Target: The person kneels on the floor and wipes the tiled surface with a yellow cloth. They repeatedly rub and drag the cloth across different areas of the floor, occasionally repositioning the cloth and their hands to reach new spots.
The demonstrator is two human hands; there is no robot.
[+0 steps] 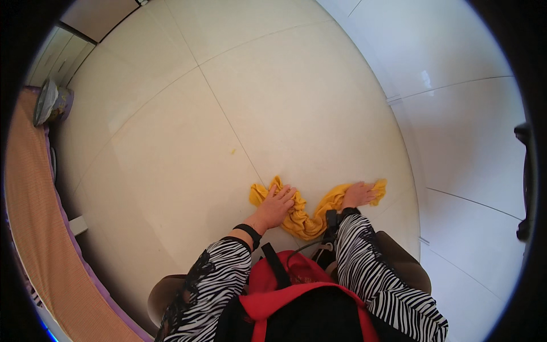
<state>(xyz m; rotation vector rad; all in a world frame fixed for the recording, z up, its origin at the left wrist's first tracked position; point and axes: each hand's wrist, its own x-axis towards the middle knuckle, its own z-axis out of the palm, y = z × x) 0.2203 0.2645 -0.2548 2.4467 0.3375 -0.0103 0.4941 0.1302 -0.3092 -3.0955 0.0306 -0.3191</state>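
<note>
A crumpled yellow cloth (304,224) lies in a U-shaped curve on the tiled floor (273,107) in front of my knees. My left hand (275,208) presses down on its left part, fingers spread over the folds. On the right, my right hand (358,195) holds the other end against the floor, and a short tail of cloth sticks out past the fingers. The middle of the cloth sags toward me between both hands. Dark bands circle both wrists, and a small black device (331,218) sits at the right wrist.
White glossy panels (466,141) rise along the right side. At left stands a bed or bench with an orange cover (47,205), a lined waste bin (60,104) near its far end. A small yellow scrap (233,151) lies on the floor. A red apron (277,299) hangs before me.
</note>
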